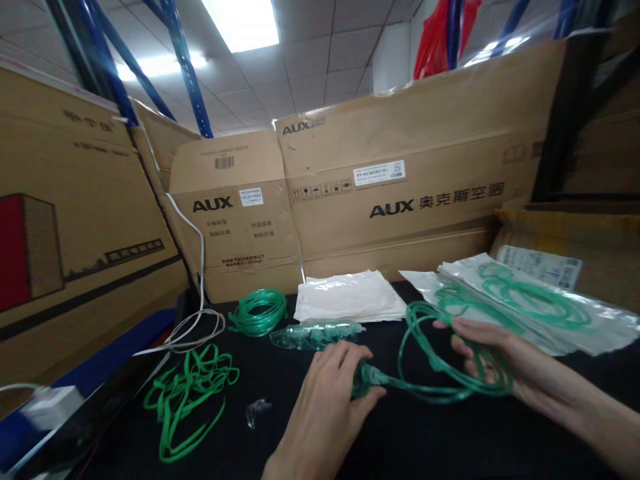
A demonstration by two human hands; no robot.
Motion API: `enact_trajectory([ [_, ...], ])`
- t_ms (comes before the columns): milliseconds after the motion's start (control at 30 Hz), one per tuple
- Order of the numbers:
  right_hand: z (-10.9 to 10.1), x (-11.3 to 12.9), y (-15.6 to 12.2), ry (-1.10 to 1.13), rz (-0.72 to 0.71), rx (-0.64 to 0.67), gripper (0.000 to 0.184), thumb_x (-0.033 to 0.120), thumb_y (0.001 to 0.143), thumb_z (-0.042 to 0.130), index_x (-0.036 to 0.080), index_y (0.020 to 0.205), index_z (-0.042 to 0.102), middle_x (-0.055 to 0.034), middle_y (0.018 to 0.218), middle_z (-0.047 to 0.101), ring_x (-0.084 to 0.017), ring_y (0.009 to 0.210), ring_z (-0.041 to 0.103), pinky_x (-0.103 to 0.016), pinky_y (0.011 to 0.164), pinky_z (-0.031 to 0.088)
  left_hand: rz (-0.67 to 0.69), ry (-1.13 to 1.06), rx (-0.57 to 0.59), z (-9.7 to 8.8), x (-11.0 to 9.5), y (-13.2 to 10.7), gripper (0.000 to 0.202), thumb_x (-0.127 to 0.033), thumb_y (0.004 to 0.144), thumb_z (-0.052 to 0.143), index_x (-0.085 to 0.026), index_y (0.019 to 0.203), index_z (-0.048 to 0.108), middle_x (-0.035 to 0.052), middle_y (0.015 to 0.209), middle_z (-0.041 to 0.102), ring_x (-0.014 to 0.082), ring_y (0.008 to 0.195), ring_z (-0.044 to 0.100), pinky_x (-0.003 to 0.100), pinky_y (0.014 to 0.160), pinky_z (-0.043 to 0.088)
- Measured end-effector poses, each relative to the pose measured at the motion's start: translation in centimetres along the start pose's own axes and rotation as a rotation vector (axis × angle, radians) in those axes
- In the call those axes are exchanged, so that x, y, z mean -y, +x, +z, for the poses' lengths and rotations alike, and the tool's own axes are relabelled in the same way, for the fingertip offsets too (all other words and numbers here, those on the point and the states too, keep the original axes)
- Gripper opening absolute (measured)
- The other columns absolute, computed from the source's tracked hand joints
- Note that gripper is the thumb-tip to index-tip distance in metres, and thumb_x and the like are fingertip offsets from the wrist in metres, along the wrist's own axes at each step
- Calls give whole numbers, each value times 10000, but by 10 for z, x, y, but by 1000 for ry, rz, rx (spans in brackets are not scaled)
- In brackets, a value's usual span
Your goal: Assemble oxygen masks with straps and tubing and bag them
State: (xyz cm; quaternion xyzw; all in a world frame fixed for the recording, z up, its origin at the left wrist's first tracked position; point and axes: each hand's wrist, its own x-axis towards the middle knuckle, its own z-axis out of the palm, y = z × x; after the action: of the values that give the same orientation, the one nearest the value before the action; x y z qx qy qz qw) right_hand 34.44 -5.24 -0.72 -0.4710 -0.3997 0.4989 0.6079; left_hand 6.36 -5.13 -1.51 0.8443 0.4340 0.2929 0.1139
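My left hand (327,403) pinches the connector end (367,379) of a green plastic tube low on the black table. My right hand (493,357) is closed around the looped coil of that same green tubing (425,347), holding it just above the table. A clear mask piece (315,333) lies right behind my left hand. Another coil of green tubing (257,311) sits farther back on the left.
Green elastic straps (190,393) lie loose at the left, with a small clear part (257,410) beside them. A stack of white bags (347,297) and sealed packs holding green tubing (530,297) lie behind. Cardboard boxes (390,193) wall off the back; a white cable (197,320) hangs left.
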Motion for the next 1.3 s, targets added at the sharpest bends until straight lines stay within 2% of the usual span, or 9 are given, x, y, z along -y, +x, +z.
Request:
enact_trajectory([
  [133,-10,-32,1,-207,203,225,140,374,788,760,238,790,727,-17,692,665,-162,468,652,-215,332,484,9,18,67,10,14,-25,527,-292,750,867,-315,1222,634,48,1274,663,300,1184,623,471,1010,536],
  [233,-16,-39,11,-616,-69,181,309,471,830,687,178,901,753,-68,773,725,-202,520,676,-304,400,555,20,-26,81,7,19,-35,552,-379,759,853,-340,1263,631,55,1324,650,304,1253,597,483,1071,516],
  [300,-18,-45,18,-888,-351,95,364,453,869,635,159,1037,770,-123,909,770,-272,737,745,-426,648,641,-2,-54,78,4,21,-38,512,-432,813,795,-363,1290,622,51,1357,638,296,1269,596,480,1081,517],
  [400,-15,-54,23,-1128,-682,25,375,370,923,576,146,1169,750,-175,1149,746,-340,1071,706,-553,963,556,-42,-71,74,0,24,-38,492,-484,873,709,-387,1341,594,46,1407,617,290,1297,587,482,1093,513],
  [500,0,-54,12,-1179,-815,-1,355,319,980,519,164,1237,710,-175,1258,686,-335,1169,656,-553,1008,527,-73,-47,79,-3,26,-34,507,-508,872,693,-376,1353,598,48,1424,616,305,1311,581,515,1105,495],
  [767,55,-41,-49,-1105,-735,485,88,241,953,655,202,1019,700,-76,1027,630,-229,944,647,-364,799,564,-46,-24,120,0,26,-31,446,-498,903,667,-363,1325,618,46,1335,647,285,1249,599,481,1075,511],
  [900,59,-58,-50,-1183,-730,493,122,187,862,765,183,941,672,-74,1016,602,-243,924,619,-373,762,550,4,-57,118,3,29,-31,520,-366,847,759,-378,1340,591,48,1319,607,272,1248,578,439,1069,510],
  [1100,57,-80,-45,-1152,-834,437,91,153,950,637,201,1027,638,-57,1002,639,-235,926,599,-405,857,519,-18,-158,216,-5,25,-35,749,-362,723,847,-398,1410,552,62,1410,525,300,1313,547,436,1092,493],
  [1300,57,-78,-51,-1118,-768,390,54,149,972,601,200,978,617,-36,910,651,-225,842,622,-364,774,505,38,-349,220,-17,23,-27,419,-369,971,438,-395,1348,619,12,1419,589,284,1329,544,449,1135,431],
])
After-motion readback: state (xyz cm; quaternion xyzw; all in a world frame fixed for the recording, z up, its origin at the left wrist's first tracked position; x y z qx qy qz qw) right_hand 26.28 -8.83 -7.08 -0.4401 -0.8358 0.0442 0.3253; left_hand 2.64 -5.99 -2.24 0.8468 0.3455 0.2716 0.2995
